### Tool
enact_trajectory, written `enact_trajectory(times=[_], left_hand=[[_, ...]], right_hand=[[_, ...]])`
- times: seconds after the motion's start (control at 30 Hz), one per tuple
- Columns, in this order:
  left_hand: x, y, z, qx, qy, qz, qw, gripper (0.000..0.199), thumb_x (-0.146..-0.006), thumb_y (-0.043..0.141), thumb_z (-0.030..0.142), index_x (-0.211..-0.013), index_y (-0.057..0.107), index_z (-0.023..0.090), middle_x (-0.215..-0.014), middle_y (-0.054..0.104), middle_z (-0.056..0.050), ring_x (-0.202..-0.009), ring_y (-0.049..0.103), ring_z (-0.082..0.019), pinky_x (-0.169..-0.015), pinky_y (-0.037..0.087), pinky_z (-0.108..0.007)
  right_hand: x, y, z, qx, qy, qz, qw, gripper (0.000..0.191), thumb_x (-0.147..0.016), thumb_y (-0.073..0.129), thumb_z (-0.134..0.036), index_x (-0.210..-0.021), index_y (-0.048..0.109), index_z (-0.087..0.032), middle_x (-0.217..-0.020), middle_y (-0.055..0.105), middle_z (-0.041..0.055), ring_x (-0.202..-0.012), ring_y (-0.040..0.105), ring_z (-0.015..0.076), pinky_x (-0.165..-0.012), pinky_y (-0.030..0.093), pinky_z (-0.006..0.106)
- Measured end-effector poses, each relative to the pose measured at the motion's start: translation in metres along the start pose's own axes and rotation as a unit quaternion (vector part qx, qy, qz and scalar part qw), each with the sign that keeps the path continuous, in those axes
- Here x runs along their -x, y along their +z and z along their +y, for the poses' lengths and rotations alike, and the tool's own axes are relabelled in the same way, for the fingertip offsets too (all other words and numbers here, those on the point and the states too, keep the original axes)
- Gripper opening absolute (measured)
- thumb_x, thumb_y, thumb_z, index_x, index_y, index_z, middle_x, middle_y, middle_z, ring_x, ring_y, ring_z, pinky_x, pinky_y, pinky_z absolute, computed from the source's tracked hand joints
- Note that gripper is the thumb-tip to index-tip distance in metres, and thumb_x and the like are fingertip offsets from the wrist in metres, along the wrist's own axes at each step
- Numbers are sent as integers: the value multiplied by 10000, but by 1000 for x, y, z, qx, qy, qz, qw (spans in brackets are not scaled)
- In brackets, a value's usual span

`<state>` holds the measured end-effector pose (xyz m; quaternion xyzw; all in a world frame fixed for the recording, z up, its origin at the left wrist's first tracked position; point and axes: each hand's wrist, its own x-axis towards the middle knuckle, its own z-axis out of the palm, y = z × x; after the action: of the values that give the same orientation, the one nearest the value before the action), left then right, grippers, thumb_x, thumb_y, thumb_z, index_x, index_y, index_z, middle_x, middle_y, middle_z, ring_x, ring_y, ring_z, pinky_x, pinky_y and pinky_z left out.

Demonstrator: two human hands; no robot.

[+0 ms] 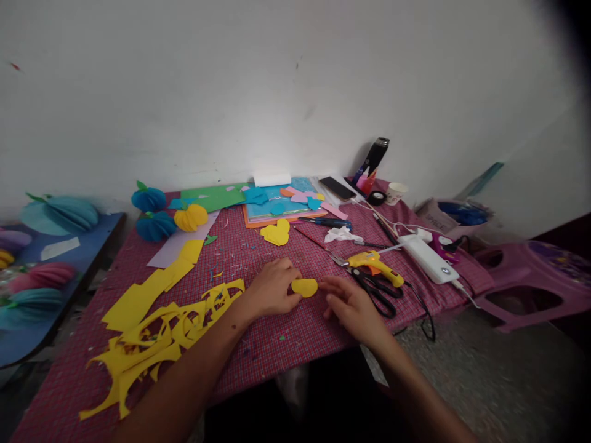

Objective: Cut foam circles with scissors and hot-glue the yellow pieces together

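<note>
Red checked cloth (277,344) fills most of my feed, with cut-up yellow scraps (166,357) sprawled left. Then my hands: left hand (274,288) curled, can't tell if it's really pinching; right hand (351,304) loose, fingers a bit apart. Yellow glue gun (367,259) and black scissors (363,281) lie right. Tiniest bit: yellow half-round piece (305,287) between my hands, by the left thumb.

Matt paper piece (305,287), woven cloth tablecloth (305,332), smooth plastic power bank (427,257)
</note>
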<state>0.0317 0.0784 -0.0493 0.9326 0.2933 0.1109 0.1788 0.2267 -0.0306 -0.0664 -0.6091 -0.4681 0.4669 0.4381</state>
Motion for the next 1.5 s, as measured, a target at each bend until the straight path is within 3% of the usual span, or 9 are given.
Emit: enact_trajectory(times=[0.23, 0.6, 0.77, 0.9, 1.03, 1.2, 1.3, 1.37, 1.5], left_hand=[[0, -2, 1, 5, 3, 6, 1000, 191, -782, 632, 341, -925, 634, 214, -965, 548, -59, -932, 520, -236, -822, 420, -363], [1, -2, 0, 17, 8, 1, 1000, 183, -788, 627, 329, -927, 657, 214, -947, 551, -55, -914, 525, -228, -808, 409, -350], [1, 0, -1, 18, 4, 18, 1000, 205, -763, 647, 333, -921, 614, 208, -955, 560, -57, -923, 527, -235, -800, 404, -348], [1, 1, -2, 30, 7, 22, 999, 224, -738, 656, 311, -923, 578, 210, -961, 567, -52, -920, 527, -232, -806, 401, -349], [0, 0, -2, 43, 11, 21, 999, 219, -734, 648, 285, -921, 559, 217, -962, 571, -42, -921, 526, -226, -799, 395, -344], [-1, -1, 0, 68, 22, 21, 997, 194, -748, 636, 254, -916, 544, 220, -932, 581, -22, -893, 533, -209, -771, 389, -325], [-1, 0, 0, 99, 31, 15, 994, 178, -751, 626, 217, -908, 541, 216, -930, 600, -17, -877, 540, -198, -760, 393, -312], [-1, 2, -1, 133, 28, 10, 991, 211, -745, 631, 205, -937, 546, 214, -942, 616, -16, -865, 549, -192, -747, 400, -303], [0, 3, -4, 222, 5, 2, 975, 328, -799, 611, 242, -1123, 573, 214, -1009, 654, -25, -855, 581, -178, -736, 421, -287]], right_hand=[[0, 0, -5, -42, 30, 13, 999, 427, -738, 577, -320, -1140, 528, -184, -1221, 680, 151, -502, 643, 117, -398, 442, 233], [-2, 0, -5, -70, 30, 15, 997, 395, -722, 620, -316, -1090, 560, -184, -1151, 696, 131, -485, 620, 106, -372, 362, 203], [-3, 0, -8, -70, 13, 24, 997, 401, -728, 638, -308, -1103, 566, -186, -1097, 696, 108, -531, 609, 117, -399, 379, 211], [-7, -3, -2, -9, -42, 58, 997, 326, -778, 594, -306, -1083, 591, -190, -1089, 687, 99, -550, 601, 135, -450, 435, 258], [-14, -5, 6, 158, -135, 110, 972, 252, -812, 586, -246, -1053, 634, -187, -996, 689, 83, -725, 625, 193, -682, 512, 340], [-23, 2, 0, 326, -188, 67, 924, 208, -810, 608, -187, -1007, 672, -191, -914, 679, 65, -829, 598, 219, -747, 455, 336], [-27, 6, -4, 346, -176, 46, 921, 93, -825, 587, -173, -815, 676, -200, -796, 664, 37, -750, 586, 195, -692, 422, 303], [-27, 6, -5, 330, -169, 46, 928, 127, -830, 576, -167, -732, 649, -201, -743, 651, 25, -708, 578, 185, -661, 404, 290], [-24, 4, -5, 255, -189, 42, 947, 125, -841, 568, -185, -736, 633, -202, -737, 640, 10, -704, 581, 176, -659, 406, 281]])
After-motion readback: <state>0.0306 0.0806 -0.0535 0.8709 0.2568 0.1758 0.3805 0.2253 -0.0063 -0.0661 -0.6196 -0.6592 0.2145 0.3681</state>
